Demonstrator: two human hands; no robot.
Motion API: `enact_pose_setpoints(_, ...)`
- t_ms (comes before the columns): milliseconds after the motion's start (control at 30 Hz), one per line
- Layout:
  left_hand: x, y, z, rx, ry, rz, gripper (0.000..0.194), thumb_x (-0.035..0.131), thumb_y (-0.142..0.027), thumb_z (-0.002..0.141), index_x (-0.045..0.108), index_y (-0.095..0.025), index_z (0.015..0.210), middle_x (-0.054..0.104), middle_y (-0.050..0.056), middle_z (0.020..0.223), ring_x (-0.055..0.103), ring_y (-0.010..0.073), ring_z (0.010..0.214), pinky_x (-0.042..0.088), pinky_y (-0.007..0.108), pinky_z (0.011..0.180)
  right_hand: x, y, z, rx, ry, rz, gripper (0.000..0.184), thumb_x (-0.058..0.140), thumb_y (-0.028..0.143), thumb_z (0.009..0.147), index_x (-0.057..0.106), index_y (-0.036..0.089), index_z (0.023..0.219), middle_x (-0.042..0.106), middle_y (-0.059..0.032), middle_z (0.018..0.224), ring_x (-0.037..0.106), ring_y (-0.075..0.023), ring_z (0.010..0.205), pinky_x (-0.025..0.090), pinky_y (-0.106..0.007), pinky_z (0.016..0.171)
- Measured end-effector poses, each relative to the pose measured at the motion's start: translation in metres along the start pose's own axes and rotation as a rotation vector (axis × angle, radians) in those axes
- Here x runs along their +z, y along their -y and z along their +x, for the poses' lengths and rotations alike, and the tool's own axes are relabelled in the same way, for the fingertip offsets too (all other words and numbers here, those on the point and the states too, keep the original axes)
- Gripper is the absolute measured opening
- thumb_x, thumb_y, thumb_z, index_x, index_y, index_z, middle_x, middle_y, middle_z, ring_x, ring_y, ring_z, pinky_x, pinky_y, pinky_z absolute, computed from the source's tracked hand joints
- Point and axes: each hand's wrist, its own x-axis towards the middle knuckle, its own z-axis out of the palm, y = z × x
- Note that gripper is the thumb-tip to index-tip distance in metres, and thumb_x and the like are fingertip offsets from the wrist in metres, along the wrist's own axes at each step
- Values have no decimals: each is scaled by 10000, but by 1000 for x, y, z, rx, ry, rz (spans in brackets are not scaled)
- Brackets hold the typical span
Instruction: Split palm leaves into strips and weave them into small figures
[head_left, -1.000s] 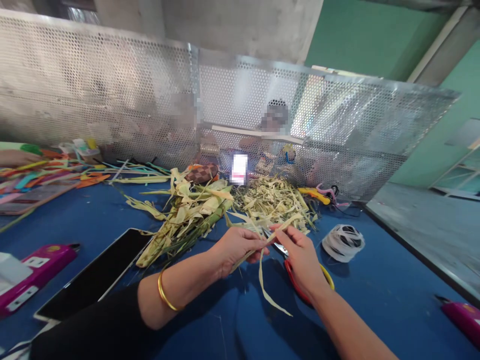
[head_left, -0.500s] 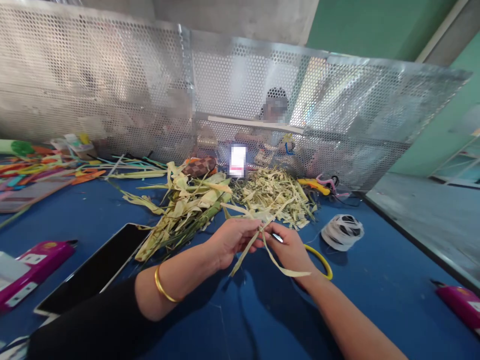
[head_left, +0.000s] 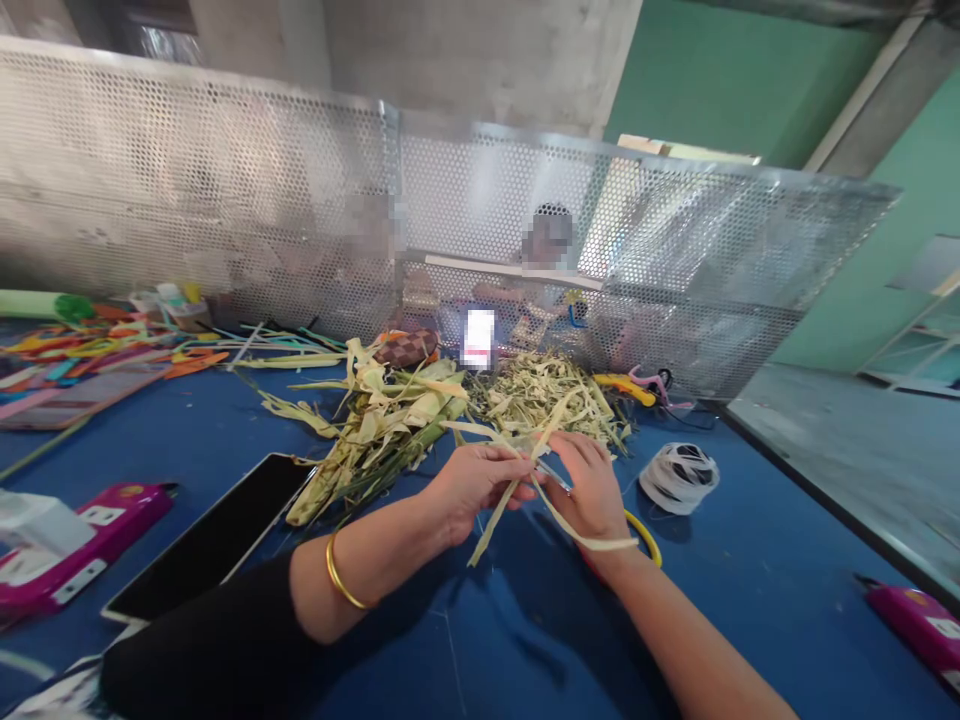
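Observation:
My left hand point(head_left: 484, 490) pinches pale corn husk strips point(head_left: 486, 538) where they cross, and their ends fan out above and below the fingers. Close beside it, my right hand point(head_left: 600, 495) has its thumb near the crossing and its upper fingers raised and fairly straight. A pair of scissors point(head_left: 651, 540) is tucked in the right hand; a yellow handle loop shows past the wrist and a bit of metal blade by the thumb. The right palm and most of the scissors are hidden. Beyond the hands lie a heap of corn husks point(head_left: 390, 425) and shredded husk point(head_left: 536, 395).
A perforated metal screen point(head_left: 247, 200) borders the blue table's far side, with a person behind it. White twine point(head_left: 679, 480) sits at right. A dark flat tablet point(head_left: 217, 540) and magenta power strip point(head_left: 124, 515) lie left; another power strip point(head_left: 911, 615) is far right. Colourful strips lie far left.
The right hand's fingers have lifted and straightened away from the strip crossing. My left hand keeps its pinch. The whole view has shifted slightly.

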Motion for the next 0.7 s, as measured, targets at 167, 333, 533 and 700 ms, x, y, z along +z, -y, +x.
enact_pose_setpoints(167,-3,-3,2,-8,-53,-60,214,524,-257,860,663,-109,792,722,101,812,665,131,615,473,197,533,-9,3,2,101,117,137,212,589,280,798,557,210,996,633,-24,745,594,-216,798,436,-357,799)
enact_pose_setpoints(333,-5,-2,5,-11,-59,-64,231,526,-268,856,663,-96,788,716,110,797,666,138,627,476,200,540,-13,11,3,200,165,425,226,626,296,779,600,212,987,640,-3,717,601,-171,697,472,-293,700)
enact_pose_setpoints(533,-4,3,7,43,-88,27,78,716,-142,683,655,-109,718,679,37,643,622,103,558,458,188,545,-8,15,3,464,48,686,131,619,321,777,679,208,752,656,-8,653,591,-153,586,460,-275,587)
enact_pose_setpoints(700,-1,6,8,94,-49,210,107,675,-140,709,633,-117,613,670,30,591,575,87,484,432,192,497,-4,17,4,634,-68,747,183,646,365,740,660,195,673,623,-1,584,573,-164,595,458,-306,638)
